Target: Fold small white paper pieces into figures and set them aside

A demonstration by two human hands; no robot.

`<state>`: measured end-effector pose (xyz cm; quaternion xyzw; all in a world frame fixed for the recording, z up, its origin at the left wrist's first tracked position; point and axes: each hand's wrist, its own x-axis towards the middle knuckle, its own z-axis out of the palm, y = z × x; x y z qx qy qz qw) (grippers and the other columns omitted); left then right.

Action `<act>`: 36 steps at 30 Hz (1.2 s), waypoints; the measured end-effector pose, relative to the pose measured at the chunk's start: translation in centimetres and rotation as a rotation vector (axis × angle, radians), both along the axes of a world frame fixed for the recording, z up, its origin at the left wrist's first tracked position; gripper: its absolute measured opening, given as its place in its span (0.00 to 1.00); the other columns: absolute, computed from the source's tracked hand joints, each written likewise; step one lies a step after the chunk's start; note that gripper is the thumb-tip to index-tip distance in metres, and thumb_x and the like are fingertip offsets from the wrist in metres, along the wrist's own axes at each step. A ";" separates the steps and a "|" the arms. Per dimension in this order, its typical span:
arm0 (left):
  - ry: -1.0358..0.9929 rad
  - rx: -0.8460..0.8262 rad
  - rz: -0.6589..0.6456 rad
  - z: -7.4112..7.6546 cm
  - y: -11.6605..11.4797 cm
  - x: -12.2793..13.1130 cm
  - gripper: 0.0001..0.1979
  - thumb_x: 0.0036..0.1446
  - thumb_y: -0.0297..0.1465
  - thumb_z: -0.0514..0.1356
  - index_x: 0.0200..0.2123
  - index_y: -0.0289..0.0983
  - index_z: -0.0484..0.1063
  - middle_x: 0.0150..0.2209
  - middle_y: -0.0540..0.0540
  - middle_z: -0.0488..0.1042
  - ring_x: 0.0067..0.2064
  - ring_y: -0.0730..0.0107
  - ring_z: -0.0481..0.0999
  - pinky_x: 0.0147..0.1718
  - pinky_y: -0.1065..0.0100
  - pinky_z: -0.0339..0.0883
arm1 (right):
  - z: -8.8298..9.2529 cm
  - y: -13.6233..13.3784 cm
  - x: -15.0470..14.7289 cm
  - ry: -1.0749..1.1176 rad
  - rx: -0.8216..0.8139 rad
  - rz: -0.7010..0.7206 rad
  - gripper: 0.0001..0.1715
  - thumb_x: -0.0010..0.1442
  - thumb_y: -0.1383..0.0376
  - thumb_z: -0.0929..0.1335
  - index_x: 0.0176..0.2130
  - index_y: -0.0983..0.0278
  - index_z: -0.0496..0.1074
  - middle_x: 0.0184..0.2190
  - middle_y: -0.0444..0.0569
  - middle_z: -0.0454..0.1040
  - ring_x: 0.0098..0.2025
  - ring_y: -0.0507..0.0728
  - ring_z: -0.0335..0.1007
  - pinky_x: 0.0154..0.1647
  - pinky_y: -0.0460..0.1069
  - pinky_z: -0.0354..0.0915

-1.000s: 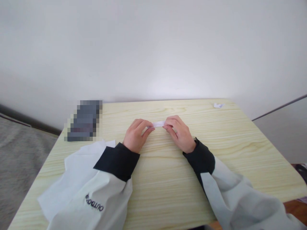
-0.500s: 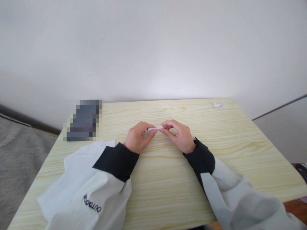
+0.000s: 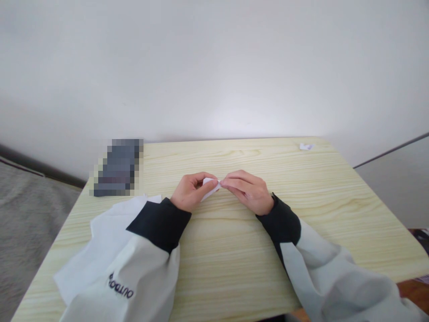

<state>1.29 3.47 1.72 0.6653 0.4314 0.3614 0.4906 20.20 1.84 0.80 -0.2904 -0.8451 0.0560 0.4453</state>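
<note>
A small folded piece of white paper (image 3: 208, 189) is held between both hands above the middle of the table. My left hand (image 3: 191, 191) is closed on its left part, the thumb pressed along the paper. At its right end, the fingers and thumb of my right hand (image 3: 248, 190) pinch the tip, and they cover part of it. The two hands nearly meet there. Several loose white sheets (image 3: 97, 250) lie beside and partly under my left sleeve.
A dark, pixelated flat object (image 3: 117, 170) lies at the table's back left. At the back right is a small folded white paper piece (image 3: 306, 146). The wood-grain table (image 3: 234, 268) meets a white wall (image 3: 214, 67) behind.
My left hand has turned and shifted slightly left, so more of the folded paper shows below its thumb. The fingers of my right hand have closed together over the paper's right tip.
</note>
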 end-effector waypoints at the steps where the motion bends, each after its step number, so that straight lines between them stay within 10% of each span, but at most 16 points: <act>1: -0.019 -0.025 -0.010 0.1 0.0 0.0 0.14 0.50 0.40 0.60 0.28 0.33 0.75 0.25 0.48 0.75 0.25 0.73 0.69 0.25 0.72 0.62 | 0.0 0.0 0.0 0.003 0.000 0.002 0.08 0.61 0.70 0.64 0.40 0.63 0.72 0.36 0.51 0.74 0.37 0.51 0.71 0.39 0.46 0.70; 19: 0.156 0.193 0.077 -0.5 -0.2 0.2 0.13 0.51 0.38 0.59 0.29 0.34 0.75 0.23 0.50 0.72 0.21 0.78 0.59 0.20 0.73 0.55 | 0.3 -0.5 -0.3 -0.047 -0.398 -0.056 0.05 0.58 0.66 0.63 0.32 0.65 0.67 0.25 0.44 0.69 0.27 0.49 0.63 0.30 0.45 0.61; 36: 0.223 0.246 0.032 -0.5 -0.4 0.2 0.12 0.53 0.37 0.57 0.29 0.34 0.73 0.26 0.49 0.72 0.22 0.77 0.62 0.21 0.73 0.56 | 0.1 -0.1 -0.2 -0.115 -0.402 -0.004 0.07 0.57 0.71 0.61 0.31 0.64 0.67 0.24 0.43 0.68 0.25 0.49 0.60 0.28 0.44 0.57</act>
